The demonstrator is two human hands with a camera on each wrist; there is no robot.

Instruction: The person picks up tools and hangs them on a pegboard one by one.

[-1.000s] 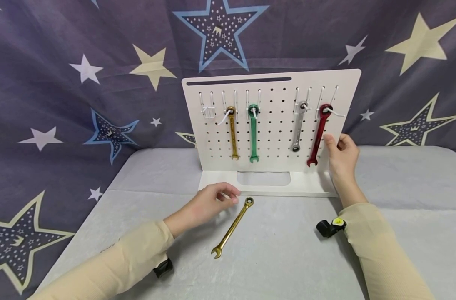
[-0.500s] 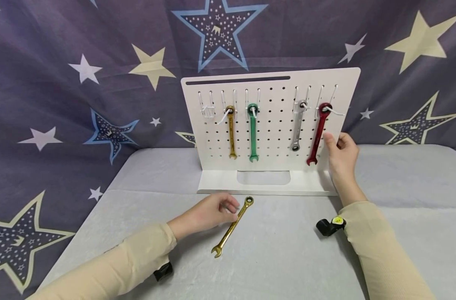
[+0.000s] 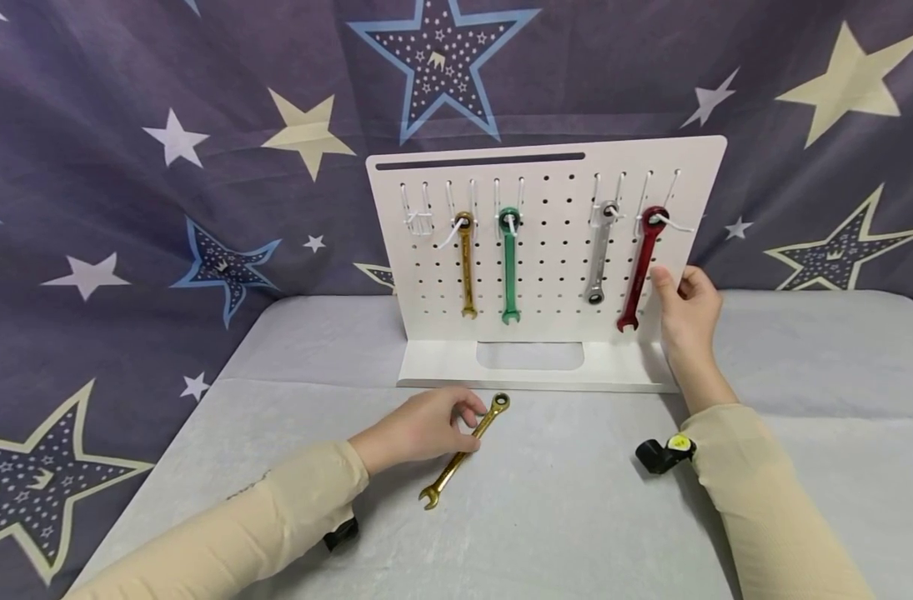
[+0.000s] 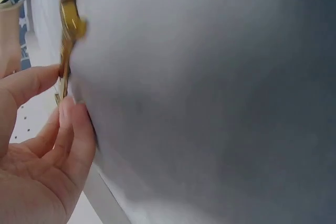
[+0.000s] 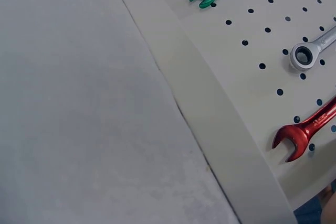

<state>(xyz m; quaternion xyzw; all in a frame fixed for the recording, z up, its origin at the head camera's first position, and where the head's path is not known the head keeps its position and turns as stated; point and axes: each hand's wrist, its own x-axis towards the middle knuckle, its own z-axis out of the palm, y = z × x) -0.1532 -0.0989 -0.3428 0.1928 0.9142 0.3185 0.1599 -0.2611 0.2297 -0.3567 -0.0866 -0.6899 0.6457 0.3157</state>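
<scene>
My left hand (image 3: 423, 427) pinches a gold ratcheting wrench (image 3: 489, 418) by its shaft, thumb on one side and fingertips on the other. The wrench lies slanted low over the table, ring end toward the pegboard and open jaw toward me. In the left wrist view, the gold wrench (image 4: 71, 17) stands out blurred beyond the thumb. My right hand (image 3: 687, 325) grips the right edge of the white pegboard (image 3: 651, 158), thumb in front and fingers mostly hidden behind. Close by that thumb hangs a red wrench (image 3: 639, 271), its open end downward.
Hooks on the pegboard also carry another gold wrench (image 3: 467, 271), a green wrench (image 3: 510, 271) and a silver wrench (image 3: 599, 258). A wire hook (image 3: 418, 221) at the far left bears nothing. The grey table (image 3: 561, 500) meets a star-patterned curtain (image 3: 223, 167) behind.
My left hand has come down and right onto the gold wrench and pinched it. The wrench has shifted slightly, its open end moving up and left. My right hand stays on the pegboard.
</scene>
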